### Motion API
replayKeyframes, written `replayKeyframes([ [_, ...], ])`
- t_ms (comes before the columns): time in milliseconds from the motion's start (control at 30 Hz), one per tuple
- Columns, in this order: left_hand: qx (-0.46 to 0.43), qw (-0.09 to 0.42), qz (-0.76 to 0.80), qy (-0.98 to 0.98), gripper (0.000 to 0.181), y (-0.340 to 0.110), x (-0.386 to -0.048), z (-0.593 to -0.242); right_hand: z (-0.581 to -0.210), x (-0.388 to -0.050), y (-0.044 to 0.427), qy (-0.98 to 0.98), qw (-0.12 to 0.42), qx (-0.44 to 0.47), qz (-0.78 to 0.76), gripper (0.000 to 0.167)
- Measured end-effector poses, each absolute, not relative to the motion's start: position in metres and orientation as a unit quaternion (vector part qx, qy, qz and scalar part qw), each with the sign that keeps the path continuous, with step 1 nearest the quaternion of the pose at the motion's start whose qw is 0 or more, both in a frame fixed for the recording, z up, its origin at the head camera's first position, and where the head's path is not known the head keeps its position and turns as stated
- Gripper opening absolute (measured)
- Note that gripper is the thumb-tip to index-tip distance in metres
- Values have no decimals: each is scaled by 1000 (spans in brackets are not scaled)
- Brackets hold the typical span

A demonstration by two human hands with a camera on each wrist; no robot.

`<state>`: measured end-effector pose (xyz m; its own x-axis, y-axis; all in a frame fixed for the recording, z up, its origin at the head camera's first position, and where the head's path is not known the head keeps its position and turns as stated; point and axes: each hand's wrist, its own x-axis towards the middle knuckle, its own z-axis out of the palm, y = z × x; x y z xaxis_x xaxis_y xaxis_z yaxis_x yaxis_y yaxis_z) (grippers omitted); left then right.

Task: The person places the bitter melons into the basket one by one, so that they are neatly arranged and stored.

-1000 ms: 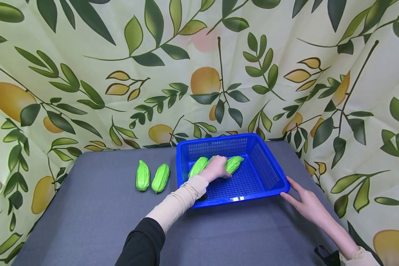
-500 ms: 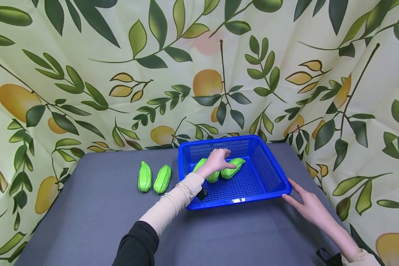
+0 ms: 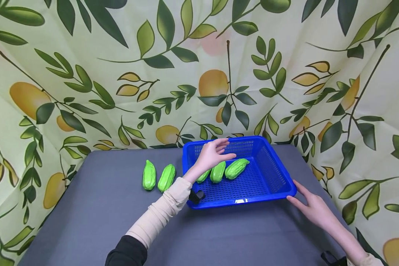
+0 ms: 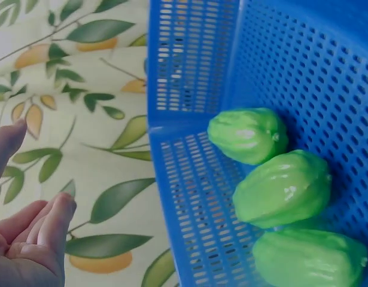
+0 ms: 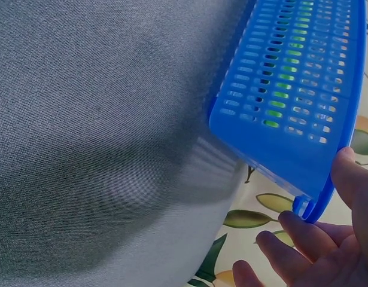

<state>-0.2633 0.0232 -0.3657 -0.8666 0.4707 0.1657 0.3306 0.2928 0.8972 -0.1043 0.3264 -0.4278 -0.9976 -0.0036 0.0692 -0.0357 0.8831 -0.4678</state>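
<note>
My left hand (image 3: 211,153) hovers over the left part of the blue plastic basket (image 3: 272,181), fingers loosely extended and nothing held. Beneath it, three ridged light-green bitter melons lie side by side in the basket; the right one (image 3: 237,169) and the middle one (image 3: 217,172) show well, while the left one (image 3: 203,176) is partly hidden by the wrist. All three appear in the left wrist view, the nearest bitter melon (image 4: 309,260) at the bottom. My right hand (image 3: 314,208) pinches the basket's front right corner, thumb and fingers on either side of the rim (image 5: 327,194).
Two more bitter melons lie on the grey tabletop left of the basket, the outer melon (image 3: 149,175) and the inner melon (image 3: 167,178). A leaf-and-fruit patterned cloth (image 3: 173,111) hangs behind and beside the grey table (image 3: 96,214).
My left hand has let go of the right bitter melon in the basket and risen up and back to the left. The right hand keeps its hold on the basket corner.
</note>
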Motion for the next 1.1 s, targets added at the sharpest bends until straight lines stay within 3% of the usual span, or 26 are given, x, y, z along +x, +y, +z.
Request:
replayKeyframes([
  [1100, 212, 15, 682, 700, 61, -13, -231, -369, -428, -105, 327, -971, 35, 12, 236, 69],
])
